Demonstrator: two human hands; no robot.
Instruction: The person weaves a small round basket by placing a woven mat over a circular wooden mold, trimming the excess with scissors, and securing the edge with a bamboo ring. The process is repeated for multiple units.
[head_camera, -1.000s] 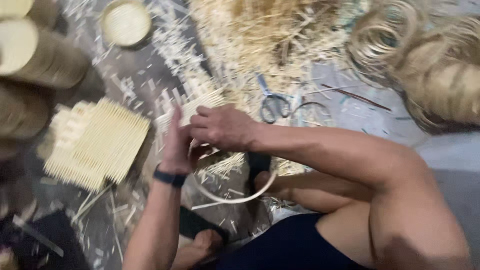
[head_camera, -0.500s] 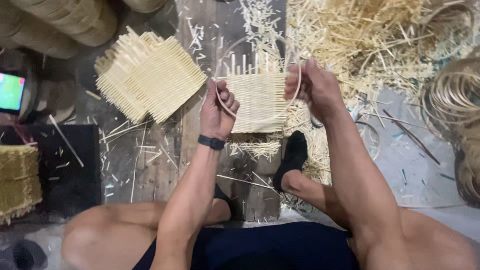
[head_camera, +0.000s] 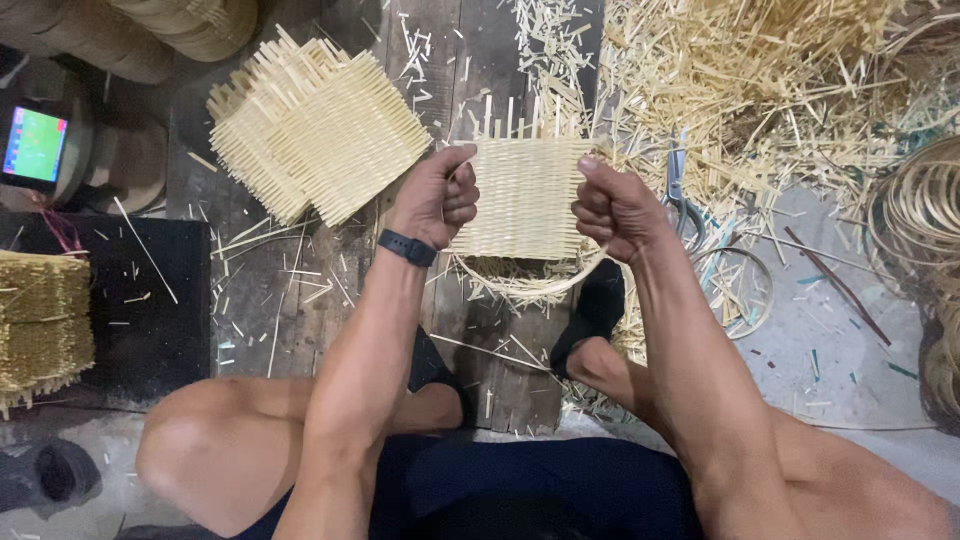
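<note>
The left hand (head_camera: 437, 195) and right hand (head_camera: 608, 203) each clench a side edge of a pale woven bamboo mat (head_camera: 522, 198), holding it stretched flat above a thin hoop (head_camera: 530, 287), likely to seat it inside the ring. A stack of finished mats (head_camera: 318, 130) lies just left on the plank floor (head_camera: 300, 300), scissors (head_camera: 678, 195) to the right; no labels show.

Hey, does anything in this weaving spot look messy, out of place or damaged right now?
Pale bamboo offcuts are strewn over the dark wooden boards, and blue-handled scissors lie half buried among them. The square woven bamboo mat held between both hands looks intact.
</note>
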